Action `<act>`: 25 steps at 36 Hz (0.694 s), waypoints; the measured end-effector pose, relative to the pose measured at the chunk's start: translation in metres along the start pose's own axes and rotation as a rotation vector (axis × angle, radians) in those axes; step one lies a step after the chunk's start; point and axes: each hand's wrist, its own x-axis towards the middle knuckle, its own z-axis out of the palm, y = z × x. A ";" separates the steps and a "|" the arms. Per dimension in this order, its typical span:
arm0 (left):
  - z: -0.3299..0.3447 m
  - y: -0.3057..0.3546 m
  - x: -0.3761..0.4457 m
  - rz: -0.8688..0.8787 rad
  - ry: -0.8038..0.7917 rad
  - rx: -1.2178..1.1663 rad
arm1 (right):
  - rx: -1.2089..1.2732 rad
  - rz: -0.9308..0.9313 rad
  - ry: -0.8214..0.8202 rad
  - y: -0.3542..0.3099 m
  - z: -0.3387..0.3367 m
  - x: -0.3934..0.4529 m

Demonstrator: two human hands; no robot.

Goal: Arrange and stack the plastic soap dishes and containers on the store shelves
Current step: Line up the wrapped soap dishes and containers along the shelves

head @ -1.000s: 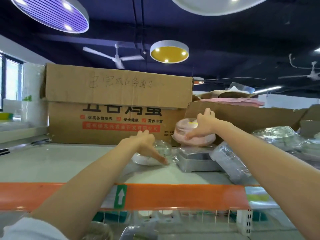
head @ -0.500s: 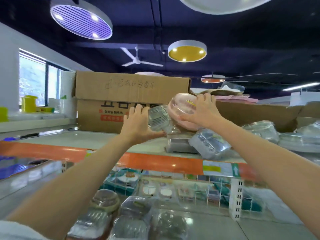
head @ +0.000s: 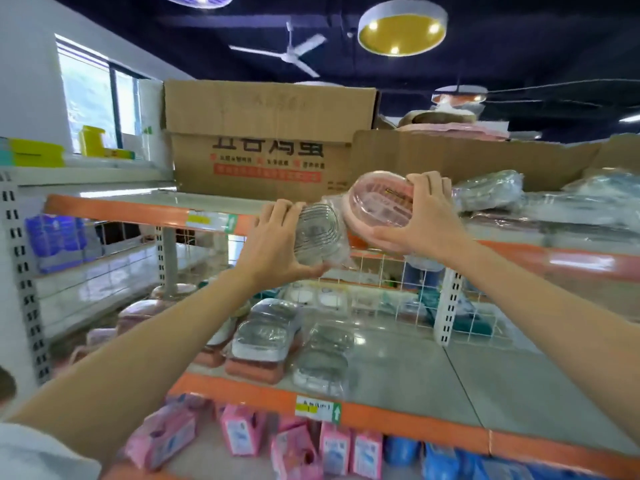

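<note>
My left hand [head: 273, 245] grips a clear plastic soap dish [head: 320, 233] in a wrapper, held in the air in front of the top shelf's orange edge [head: 145, 213]. My right hand [head: 429, 216] grips a pink soap dish [head: 379, 206], tilted, its rim touching the clear one. Below, on the middle shelf [head: 467, 382], stand stacks of wrapped dishes: a clear stack on a pink base [head: 263, 341], a clear stack [head: 323, 358] and pink ones [head: 145, 313] at the left. More wrapped containers [head: 491, 190] lie on the top shelf at the right.
Two cardboard boxes [head: 266, 140] stand at the back of the top shelf. A white wire divider [head: 374, 289] crosses the middle shelf's back. Pink packets [head: 242, 434] and blue packets [head: 440, 455] fill the bottom shelf. A perforated upright [head: 446, 306] stands at the right.
Both hands lifted the two dishes off the top shelf and drew them down and toward me. The view has tipped down, so the middle and bottom shelves now show.
</note>
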 end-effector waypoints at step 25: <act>0.154 0.006 -0.072 0.029 -0.697 -0.149 | -0.228 0.196 -0.525 0.067 0.138 -0.114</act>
